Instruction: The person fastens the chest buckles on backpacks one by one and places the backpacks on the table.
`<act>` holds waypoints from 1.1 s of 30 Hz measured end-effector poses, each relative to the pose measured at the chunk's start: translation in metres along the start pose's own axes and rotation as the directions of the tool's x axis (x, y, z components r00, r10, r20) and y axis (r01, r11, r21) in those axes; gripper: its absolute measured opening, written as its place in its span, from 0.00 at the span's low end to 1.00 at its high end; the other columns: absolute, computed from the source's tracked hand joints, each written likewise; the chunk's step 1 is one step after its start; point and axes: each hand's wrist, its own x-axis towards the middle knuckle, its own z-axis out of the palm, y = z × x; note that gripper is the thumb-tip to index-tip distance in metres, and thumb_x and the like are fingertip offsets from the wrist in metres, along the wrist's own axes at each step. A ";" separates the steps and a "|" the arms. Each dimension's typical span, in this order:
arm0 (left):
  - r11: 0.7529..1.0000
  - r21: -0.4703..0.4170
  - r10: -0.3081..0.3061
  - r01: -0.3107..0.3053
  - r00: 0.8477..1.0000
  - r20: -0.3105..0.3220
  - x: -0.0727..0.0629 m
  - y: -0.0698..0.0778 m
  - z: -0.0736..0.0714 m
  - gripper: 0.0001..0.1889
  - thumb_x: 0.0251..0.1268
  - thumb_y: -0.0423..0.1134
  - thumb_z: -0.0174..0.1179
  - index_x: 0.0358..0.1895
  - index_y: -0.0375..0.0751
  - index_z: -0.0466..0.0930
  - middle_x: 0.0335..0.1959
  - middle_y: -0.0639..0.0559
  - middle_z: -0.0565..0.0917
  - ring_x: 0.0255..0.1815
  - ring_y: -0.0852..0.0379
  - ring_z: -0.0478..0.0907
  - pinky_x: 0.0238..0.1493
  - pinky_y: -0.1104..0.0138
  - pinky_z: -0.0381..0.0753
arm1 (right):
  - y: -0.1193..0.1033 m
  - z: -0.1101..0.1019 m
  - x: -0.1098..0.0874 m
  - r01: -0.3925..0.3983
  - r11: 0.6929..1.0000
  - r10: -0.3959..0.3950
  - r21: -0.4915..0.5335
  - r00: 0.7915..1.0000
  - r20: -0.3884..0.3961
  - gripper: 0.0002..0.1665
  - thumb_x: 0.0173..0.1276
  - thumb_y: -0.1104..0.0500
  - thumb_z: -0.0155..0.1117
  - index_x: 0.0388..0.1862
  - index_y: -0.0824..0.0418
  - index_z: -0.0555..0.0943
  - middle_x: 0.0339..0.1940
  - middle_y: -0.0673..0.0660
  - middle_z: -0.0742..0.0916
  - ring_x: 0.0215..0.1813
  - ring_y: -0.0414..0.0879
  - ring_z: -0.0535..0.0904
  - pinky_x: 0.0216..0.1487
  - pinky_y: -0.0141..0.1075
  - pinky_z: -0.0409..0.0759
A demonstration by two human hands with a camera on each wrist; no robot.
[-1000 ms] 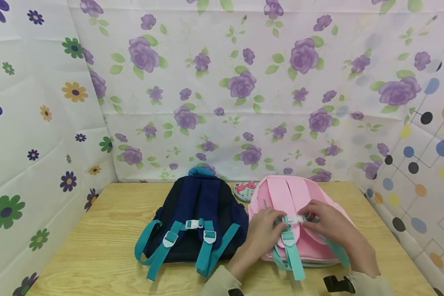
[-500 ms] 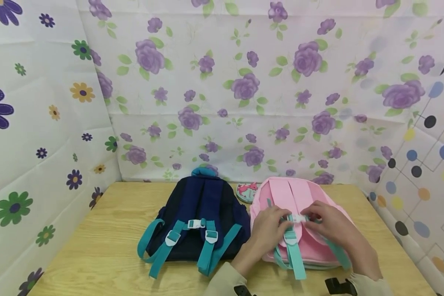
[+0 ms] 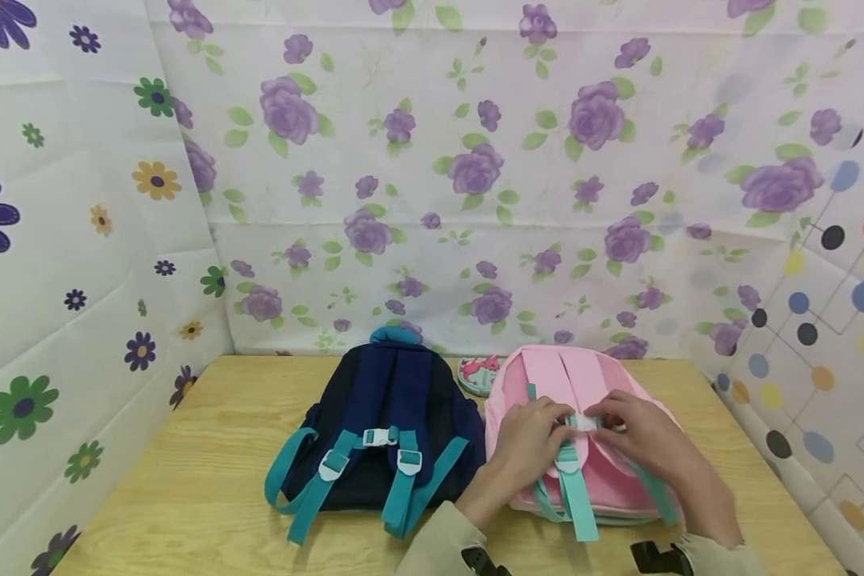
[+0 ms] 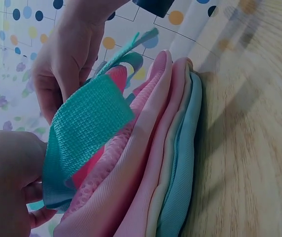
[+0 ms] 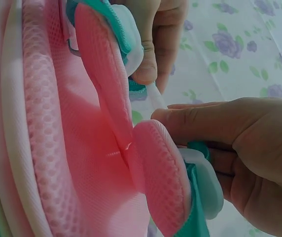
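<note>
A pink backpack (image 3: 619,494) lies on the table with its shoulder straps upward. Across those straps runs a white chest-strap buckle (image 3: 586,422) on mint webbing. My left hand (image 3: 529,438) pinches the buckle's left side between thumb and fingers. From the other side, my right hand (image 3: 639,436) pinches its right part. In the right wrist view the white buckle piece (image 5: 155,97) spans the two hands' fingertips, lifted off the pink mesh. Whether its halves are fully joined cannot be told. A mint strap end (image 4: 89,128) covers much of the left wrist view.
Left of the pink bag lies a navy backpack (image 3: 360,480) with teal straps and its white chest buckle (image 3: 378,437) fastened. A small mint case with a red pattern (image 3: 478,374) sits behind, between the bags. Patterned cloth walls (image 3: 432,264) surround the wooden table (image 3: 209,448).
Both hands keep their pinch on the buckle. It has shifted slightly to the right, with the left hand moving the most. The head view has also shifted a little.
</note>
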 end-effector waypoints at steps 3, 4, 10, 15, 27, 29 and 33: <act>1.000 0.002 -0.003 0.003 1.000 -0.004 0.000 0.000 0.000 0.12 0.70 0.51 0.61 0.51 0.55 0.86 0.40 0.63 0.85 0.38 0.69 0.78 0.42 0.74 0.72 | 0.001 0.000 0.000 -0.007 1.000 0.007 0.005 1.000 0.003 0.13 0.60 0.63 0.73 0.45 0.56 0.87 0.36 0.45 0.83 0.37 0.35 0.79 0.40 0.34 0.83; 1.000 -0.002 -0.002 0.002 1.000 -0.003 0.000 0.001 -0.001 0.12 0.69 0.51 0.61 0.51 0.55 0.86 0.39 0.64 0.85 0.38 0.69 0.78 0.42 0.74 0.72 | 0.001 0.000 0.000 -0.012 1.000 0.012 0.007 1.000 0.006 0.13 0.60 0.63 0.73 0.45 0.56 0.87 0.36 0.45 0.83 0.37 0.36 0.79 0.40 0.34 0.83; 0.999 -0.035 -0.026 0.027 1.000 0.017 -0.001 -0.001 -0.003 0.14 0.65 0.53 0.65 0.51 0.57 0.87 0.40 0.65 0.85 0.39 0.70 0.78 0.40 0.77 0.72 | 0.004 0.001 -0.001 -0.030 0.998 0.027 0.056 0.998 0.061 0.13 0.62 0.63 0.72 0.46 0.56 0.86 0.37 0.47 0.82 0.36 0.35 0.79 0.37 0.30 0.80; 0.998 -0.050 -0.044 0.046 0.998 0.041 -0.004 -0.007 -0.008 0.14 0.65 0.54 0.65 0.51 0.57 0.86 0.42 0.64 0.85 0.42 0.68 0.79 0.41 0.76 0.74 | 0.008 0.001 -0.001 -0.027 0.997 0.019 0.075 0.995 0.097 0.13 0.63 0.63 0.71 0.46 0.54 0.85 0.37 0.46 0.81 0.37 0.33 0.77 0.37 0.30 0.79; 0.998 0.069 -0.006 0.006 1.000 0.006 -0.023 -0.027 -0.039 0.12 0.67 0.49 0.63 0.50 0.54 0.87 0.43 0.61 0.85 0.45 0.62 0.81 0.50 0.68 0.78 | 0.013 0.007 0.001 0.007 1.000 -0.008 0.026 0.999 0.052 0.08 0.66 0.60 0.68 0.44 0.55 0.86 0.38 0.43 0.84 0.43 0.42 0.81 0.46 0.44 0.82; 0.993 0.121 0.014 -0.012 1.000 -0.016 -0.026 -0.030 -0.046 0.12 0.67 0.49 0.63 0.50 0.54 0.87 0.44 0.61 0.85 0.46 0.60 0.81 0.52 0.66 0.78 | 0.014 0.006 0.000 0.013 1.000 -0.014 0.024 1.000 0.023 0.08 0.66 0.60 0.69 0.44 0.54 0.86 0.40 0.44 0.85 0.45 0.45 0.82 0.48 0.47 0.82; 0.982 0.191 0.026 -0.017 0.999 -0.044 -0.032 -0.040 -0.063 0.12 0.68 0.50 0.63 0.50 0.54 0.86 0.45 0.59 0.85 0.48 0.58 0.81 0.48 0.66 0.77 | 0.016 0.005 -0.002 0.039 0.999 -0.038 0.021 0.998 -0.041 0.07 0.68 0.58 0.68 0.45 0.54 0.86 0.41 0.44 0.86 0.47 0.46 0.84 0.49 0.49 0.82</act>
